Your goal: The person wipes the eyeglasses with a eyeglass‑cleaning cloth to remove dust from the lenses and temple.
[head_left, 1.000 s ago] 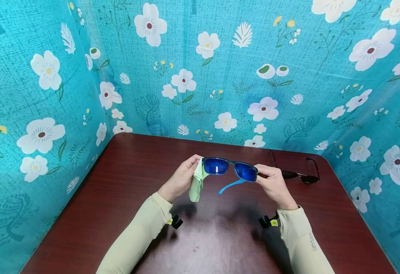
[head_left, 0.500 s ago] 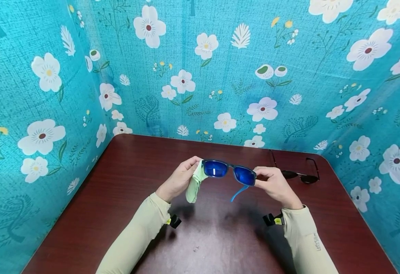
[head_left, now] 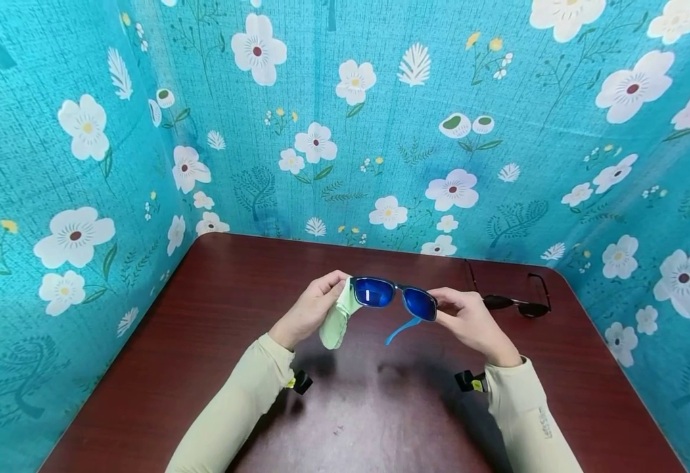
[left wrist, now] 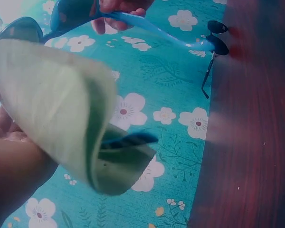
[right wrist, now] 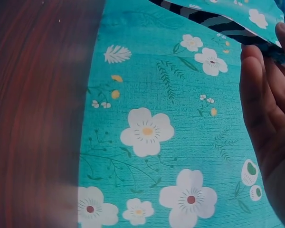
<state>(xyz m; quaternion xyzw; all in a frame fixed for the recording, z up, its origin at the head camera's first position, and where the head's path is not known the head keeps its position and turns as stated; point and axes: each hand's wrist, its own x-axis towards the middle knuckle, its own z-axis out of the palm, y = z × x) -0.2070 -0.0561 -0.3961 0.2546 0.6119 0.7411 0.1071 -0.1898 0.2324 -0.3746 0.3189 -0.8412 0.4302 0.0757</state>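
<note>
Sunglasses (head_left: 374, 293) with blue mirrored lenses are held up above the table, lenses facing the head camera. At their left end, my left hand (head_left: 308, 310) pinches a light green cloth (head_left: 334, 325) against the frame. In the left wrist view the cloth (left wrist: 52, 104) folds around one temple, whose dark tip (left wrist: 135, 139) pokes out; the fingers are mostly hidden behind it. My right hand (head_left: 469, 322) pinches the other end of the frame near the hinge. The bright blue temple (head_left: 403, 330) on that side hangs below the lens. In the right wrist view the thumb and fingers meet at a dark patterned frame edge (right wrist: 218, 23).
A second pair of sunglasses (head_left: 516, 305), dark-lensed with thin temples, lies at the back right of the reddish-brown table (head_left: 250, 282), just beyond the right hand. A teal flowered cloth wall (head_left: 345, 157) encloses the table's back and sides.
The right end of the blue sunglasses has dipped slightly and moved left, with the right hand lower too. The blue temple has shifted, and the cloth's loose end has swung slightly left.
</note>
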